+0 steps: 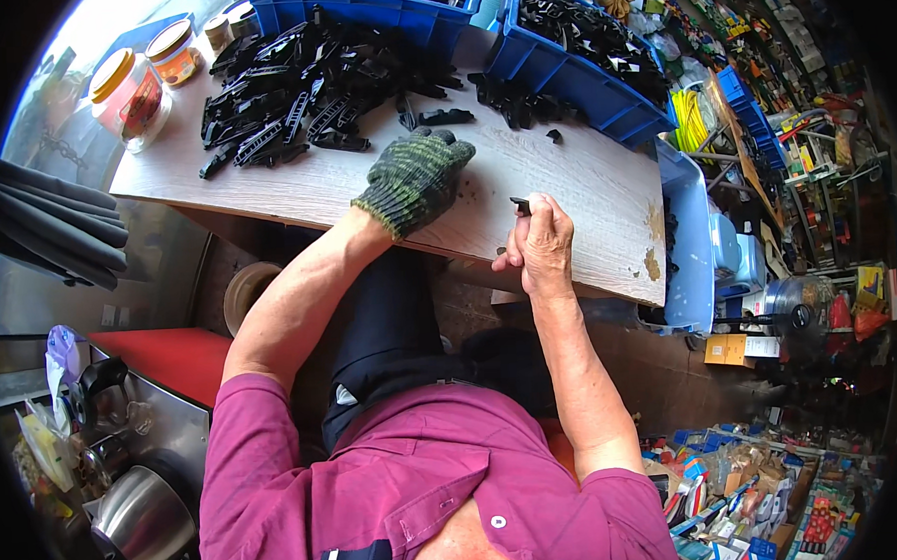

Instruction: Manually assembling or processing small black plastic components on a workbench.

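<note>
My left hand (pixel 417 181), in a green and black knitted glove, is closed over the near part of the table with its back toward me. Its curled fingers hide whatever may be in them. Just beyond it lie a few black plastic parts (pixel 446 118). To the right, my bare right hand (pixel 543 248) pinches a small black plastic piece (pixel 521 206) between thumb and forefinger, above the table's near edge. A large heap of long black plastic parts (pixel 290 97) covers the far left of the table, some with ladder-like slots.
Blue bins of black parts (pixel 585 82) stand along the far side of the wooden table (pixel 605 198). Several lidded jars (pixel 128 99) are at the far left. A pale blue tub (pixel 689 239) adjoins the right edge. Below left, a steel pot (pixel 147 518) sits near a red surface (pixel 167 357).
</note>
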`<state>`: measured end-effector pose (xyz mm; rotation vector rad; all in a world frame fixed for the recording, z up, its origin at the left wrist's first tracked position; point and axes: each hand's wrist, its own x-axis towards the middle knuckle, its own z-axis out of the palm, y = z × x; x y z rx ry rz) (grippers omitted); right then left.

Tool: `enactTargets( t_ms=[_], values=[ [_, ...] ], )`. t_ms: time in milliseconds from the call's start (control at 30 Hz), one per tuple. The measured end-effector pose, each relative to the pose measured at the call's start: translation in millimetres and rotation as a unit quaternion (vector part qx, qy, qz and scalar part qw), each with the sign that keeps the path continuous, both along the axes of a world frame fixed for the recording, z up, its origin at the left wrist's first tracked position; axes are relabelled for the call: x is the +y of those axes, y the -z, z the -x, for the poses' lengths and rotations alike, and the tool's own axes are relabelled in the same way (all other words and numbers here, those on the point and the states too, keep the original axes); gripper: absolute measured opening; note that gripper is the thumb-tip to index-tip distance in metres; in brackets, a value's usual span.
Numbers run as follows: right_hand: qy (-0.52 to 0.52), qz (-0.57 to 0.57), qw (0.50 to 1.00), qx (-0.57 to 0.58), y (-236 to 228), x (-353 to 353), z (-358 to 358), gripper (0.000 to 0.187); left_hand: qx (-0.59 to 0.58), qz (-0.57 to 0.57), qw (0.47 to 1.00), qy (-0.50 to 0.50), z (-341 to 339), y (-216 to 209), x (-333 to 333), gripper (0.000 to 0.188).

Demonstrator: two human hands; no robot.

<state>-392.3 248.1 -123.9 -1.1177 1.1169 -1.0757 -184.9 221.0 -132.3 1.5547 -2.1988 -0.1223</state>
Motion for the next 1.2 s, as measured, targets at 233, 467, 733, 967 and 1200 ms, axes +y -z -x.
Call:
enactTargets(
  t_ms=[233, 467, 733, 967, 1200],
  values=[
    [0.023, -0.001, 1.000, -0.020, 0, 1, -3, 0.036, 0.105, 0.177, 0.975, -0.085, 10, 2, -32, 0.020],
    [0.027, -0.004, 0.999, -0.037, 1, -1, 0, 0.036, 0.070, 0.055, 0.990, -0.109, 25, -1, -35, 0.023],
    [0.020, -0.010, 0.999, -0.036, 0, -1, 1, 0.034, 0.006, 0.074, 0.996, -0.056, 22, 5, 14, 0.017],
    [0.022, 0.002, 0.999, -0.038, 1, -2, -2, 0.033, 0.026, 0.096, 0.991, -0.086, 13, 0, 10, 0.032],
    [0.043, -0.014, 0.998, -0.044, 0, -2, -1, 0.033, 0.026, 0.086, 0.992, -0.094, 28, 6, -7, 0.021]
  ],
)
